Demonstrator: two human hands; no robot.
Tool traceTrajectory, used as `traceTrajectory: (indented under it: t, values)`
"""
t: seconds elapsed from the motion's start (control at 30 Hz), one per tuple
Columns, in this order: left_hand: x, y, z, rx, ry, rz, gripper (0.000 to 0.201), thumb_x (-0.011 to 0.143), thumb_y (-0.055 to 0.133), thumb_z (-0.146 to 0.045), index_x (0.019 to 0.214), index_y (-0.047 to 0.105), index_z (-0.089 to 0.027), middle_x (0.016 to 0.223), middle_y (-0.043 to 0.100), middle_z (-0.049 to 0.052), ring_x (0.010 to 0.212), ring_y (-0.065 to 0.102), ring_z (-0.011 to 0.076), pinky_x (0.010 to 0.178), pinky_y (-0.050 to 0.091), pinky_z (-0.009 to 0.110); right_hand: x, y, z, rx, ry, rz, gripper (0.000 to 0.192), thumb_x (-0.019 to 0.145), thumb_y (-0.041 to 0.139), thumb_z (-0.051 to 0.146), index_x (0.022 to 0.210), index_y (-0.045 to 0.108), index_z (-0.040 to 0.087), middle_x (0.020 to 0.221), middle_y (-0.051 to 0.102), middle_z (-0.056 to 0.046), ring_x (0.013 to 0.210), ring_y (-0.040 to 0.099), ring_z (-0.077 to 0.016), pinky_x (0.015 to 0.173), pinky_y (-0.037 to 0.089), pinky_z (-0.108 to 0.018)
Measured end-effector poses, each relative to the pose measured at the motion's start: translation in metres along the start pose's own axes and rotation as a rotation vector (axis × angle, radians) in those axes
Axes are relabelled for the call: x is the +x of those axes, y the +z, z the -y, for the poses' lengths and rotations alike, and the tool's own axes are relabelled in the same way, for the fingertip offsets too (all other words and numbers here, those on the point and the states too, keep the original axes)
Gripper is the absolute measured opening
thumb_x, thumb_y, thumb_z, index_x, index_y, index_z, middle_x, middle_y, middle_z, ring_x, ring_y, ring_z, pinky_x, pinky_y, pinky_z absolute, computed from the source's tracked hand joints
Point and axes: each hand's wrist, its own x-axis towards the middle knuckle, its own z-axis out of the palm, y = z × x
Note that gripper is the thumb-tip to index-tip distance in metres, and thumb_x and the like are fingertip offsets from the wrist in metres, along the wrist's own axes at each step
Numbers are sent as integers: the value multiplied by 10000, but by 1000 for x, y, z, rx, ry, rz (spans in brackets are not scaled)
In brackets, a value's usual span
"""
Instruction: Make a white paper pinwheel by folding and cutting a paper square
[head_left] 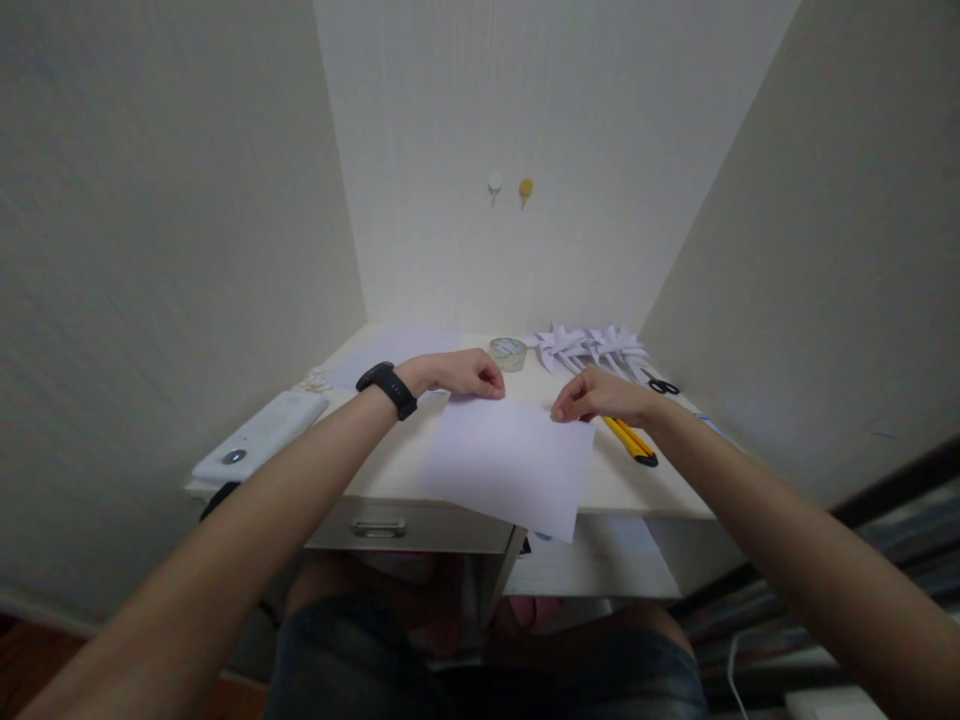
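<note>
A white sheet of paper (510, 462) lies over the front of the desk, its near corner hanging past the edge. My left hand (472, 374), with a black watch on the wrist, pinches the sheet's far edge near its left corner. Closer to the far right corner, my right hand (589, 394) also pinches that edge between thumb and fingers. Just beyond my hands stands a roll of clear tape (508, 353). A yellow utility knife (631, 442) lies right of the sheet, partly behind my right wrist.
Folded paper pinwheels (592, 346) sit at the back right, with black-handled scissors (663, 385) beside them. More white paper (390, 350) lies at the back left. A white box-like device (262, 432) rests at the left edge. Walls close in the desk (637, 485) on three sides.
</note>
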Motion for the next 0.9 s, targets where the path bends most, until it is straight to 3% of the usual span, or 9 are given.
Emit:
traceTrajectory:
  t: [0.17, 0.27, 0.37, 0.47, 0.63, 0.9]
  values:
    - [-9, 3, 10, 29, -26, -17, 261, 741, 640, -359, 818, 706, -118, 710, 640, 33, 606, 483, 119, 588, 366, 257, -14, -17, -15, -13, 78, 55, 154, 567, 769, 265, 680, 777, 161, 633, 694, -41, 589, 580, -131, 546, 459, -241]
    - [-12, 5, 8, 8, -18, -23, 277, 753, 636, -376, 831, 703, -118, 714, 633, 33, 601, 472, 117, 576, 357, 257, -18, -28, -22, -5, 44, 2, 165, 599, 786, 300, 703, 775, 172, 688, 710, -45, 641, 600, -144, 588, 477, -254]
    - [-13, 7, 2, -5, -6, -44, 260, 758, 634, -369, 816, 692, -122, 710, 618, 26, 607, 459, 114, 574, 350, 253, -16, -29, -26, 71, -27, -29, 339, 619, 811, 353, 912, 777, 187, 813, 725, -43, 723, 618, -156, 641, 488, -263]
    - [-13, 9, -2, -23, 1, -65, 243, 762, 625, -349, 814, 686, -120, 722, 612, 24, 623, 461, 114, 589, 353, 254, -9, -17, -30, 120, -87, 23, 540, 630, 831, 396, 1111, 720, 178, 869, 712, -40, 756, 613, -152, 675, 485, -266]
    - [-17, 8, 1, -55, -23, -91, 270, 757, 632, -366, 841, 699, -118, 742, 625, 30, 645, 481, 124, 606, 362, 263, 1, 2, -33, 93, -51, -17, 413, 679, 782, 519, 773, 729, 120, 711, 665, -47, 663, 568, -135, 622, 448, -265]
    - [-39, 4, 11, -82, -67, -102, 299, 762, 658, -423, 804, 718, -133, 671, 624, 24, 633, 517, 135, 597, 386, 261, -5, -15, -30, 212, -35, -221, 405, 591, 813, 535, 685, 717, 153, 629, 626, -17, 569, 511, -119, 533, 403, -254]
